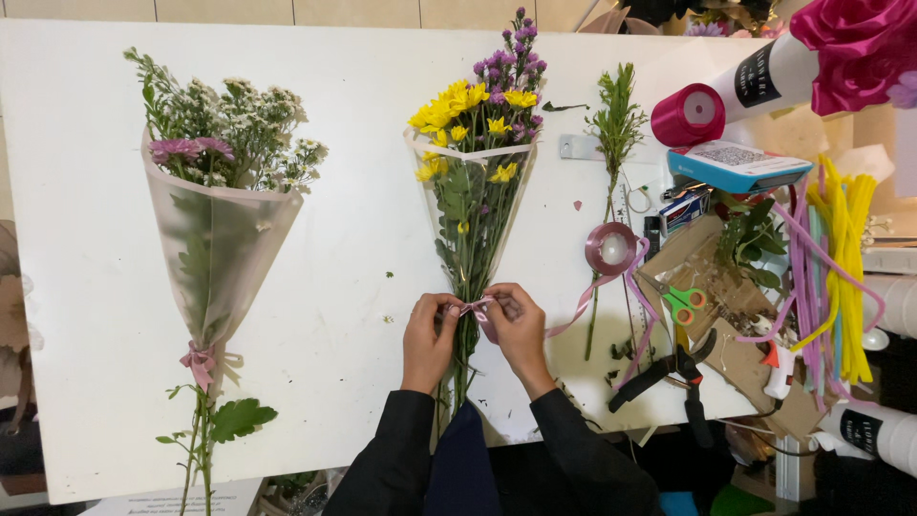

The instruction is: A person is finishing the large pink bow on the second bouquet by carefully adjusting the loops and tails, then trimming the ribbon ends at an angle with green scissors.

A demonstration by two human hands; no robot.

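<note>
Both hands [473, 330] tying ribbon [478, 311], bouquet [473, 172]

One head camera looks steeply down, fairly near, over the white table [334, 191].

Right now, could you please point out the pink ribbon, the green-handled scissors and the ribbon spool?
pink ribbon [475, 308], head view, knot between the hands
green-handled scissors [684, 302], head view, handle
ribbon spool [611, 248], head view, rim
</note>
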